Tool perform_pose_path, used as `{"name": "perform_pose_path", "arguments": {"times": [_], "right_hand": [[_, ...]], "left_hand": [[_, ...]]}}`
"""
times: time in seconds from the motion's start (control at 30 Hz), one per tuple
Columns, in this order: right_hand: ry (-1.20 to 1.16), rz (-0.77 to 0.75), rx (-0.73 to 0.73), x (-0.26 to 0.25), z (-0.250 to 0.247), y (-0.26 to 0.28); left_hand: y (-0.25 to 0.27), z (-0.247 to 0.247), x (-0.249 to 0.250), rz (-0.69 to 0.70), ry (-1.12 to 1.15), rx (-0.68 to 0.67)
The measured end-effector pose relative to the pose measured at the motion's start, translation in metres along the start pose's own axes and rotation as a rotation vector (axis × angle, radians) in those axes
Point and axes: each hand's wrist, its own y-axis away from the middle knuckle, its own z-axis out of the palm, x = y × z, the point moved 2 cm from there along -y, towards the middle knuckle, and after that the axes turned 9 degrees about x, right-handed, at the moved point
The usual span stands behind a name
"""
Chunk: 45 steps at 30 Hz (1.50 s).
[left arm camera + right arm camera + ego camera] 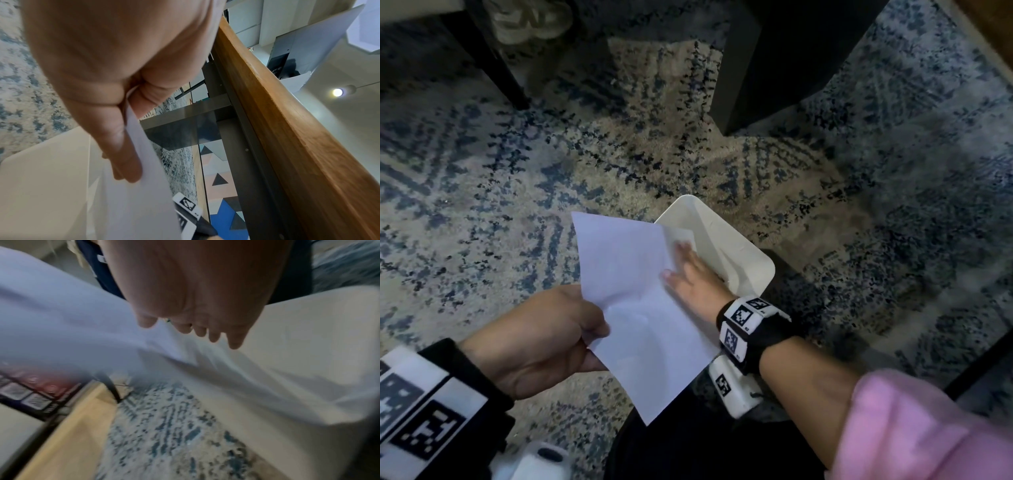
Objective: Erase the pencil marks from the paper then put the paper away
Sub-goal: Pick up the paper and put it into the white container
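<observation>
One sheet of paper hangs over one white bin. The left hand pinches its edge. The right hand, fingers straight, rests against it.

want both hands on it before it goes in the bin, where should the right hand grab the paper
Judging from the pose, pinch the paper's free right edge, coming from the right over the white bin. The left hand already pinches the left edge, so the sheet sags between. The right hand lies flat, fingers straight, near that edge; thumb on top and fingers under would likely steady it.
</observation>
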Motion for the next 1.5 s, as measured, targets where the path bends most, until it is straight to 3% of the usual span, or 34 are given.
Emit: {"name": "perform_pose_path", "arguments": {"times": [0.07,0.13,0.23,0.27,0.37,0.43,0.53,0.67,0.77,0.87,0.93,1.0,1.07,1.17,1.27,1.37,1.43,1.5], "right_hand": [[-0.151,-0.046,-0.082,-0.009,0.014,0.005],[-0.209,0.104,-0.125,-0.002,0.011,0.007],[0.048,0.430,-0.157,0.019,-0.009,0.008],[0.098,0.447,-0.138,0.024,-0.013,0.007],[0.008,0.298,-0.040,0.022,-0.010,0.007],[-0.007,0.240,-0.120,0.015,-0.002,0.009],[0.164,0.303,-0.224,0.014,0.000,0.010],[0.261,0.416,0.050,0.016,-0.019,0.006],[0.160,0.165,0.108,-0.012,-0.018,0.023],[-0.026,-0.185,-0.049,-0.059,0.006,0.061],[-0.091,-0.275,-0.116,-0.070,0.022,0.078],[-0.156,-0.212,-0.124,-0.053,0.026,0.078],[-0.193,0.012,-0.130,-0.019,0.021,0.069],[0.014,0.228,-0.050,0.021,0.003,0.053],[-0.007,0.120,0.051,0.010,-0.006,0.045],[-0.129,-0.037,-0.065,-0.009,0.005,0.044],[-0.069,0.007,-0.146,0.007,0.008,0.042],[0.046,0.175,-0.154,0.036,0.003,0.035]], "left_hand": [[0.001,0.002,0.000,0.004,-0.006,-0.011],[0.002,0.002,0.001,0.009,-0.011,-0.025],[0.004,-0.003,0.001,0.008,-0.019,-0.035],[0.005,-0.005,0.001,0.006,-0.022,-0.030],[0.002,-0.007,0.000,-0.004,-0.019,-0.017],[0.000,-0.006,0.000,-0.010,-0.010,-0.006],[-0.002,-0.004,0.002,-0.010,0.000,-0.005],[-0.003,-0.007,0.005,0.004,0.023,0.000],[-0.006,-0.006,0.006,-0.002,0.076,0.018],[-0.010,0.002,0.005,-0.012,0.139,0.006],[-0.011,0.006,0.005,-0.009,0.164,-0.012],[-0.011,0.007,0.004,-0.006,0.191,-0.027],[-0.010,0.002,0.004,-0.003,0.217,-0.021],[-0.004,-0.005,0.004,-0.006,0.207,0.000],[-0.001,-0.005,0.004,0.000,0.189,0.021],[-0.001,-0.001,0.005,0.015,0.195,0.043],[-0.002,-0.003,0.006,0.027,0.211,0.059],[-0.001,-0.007,0.007,0.032,0.229,0.071]]}}
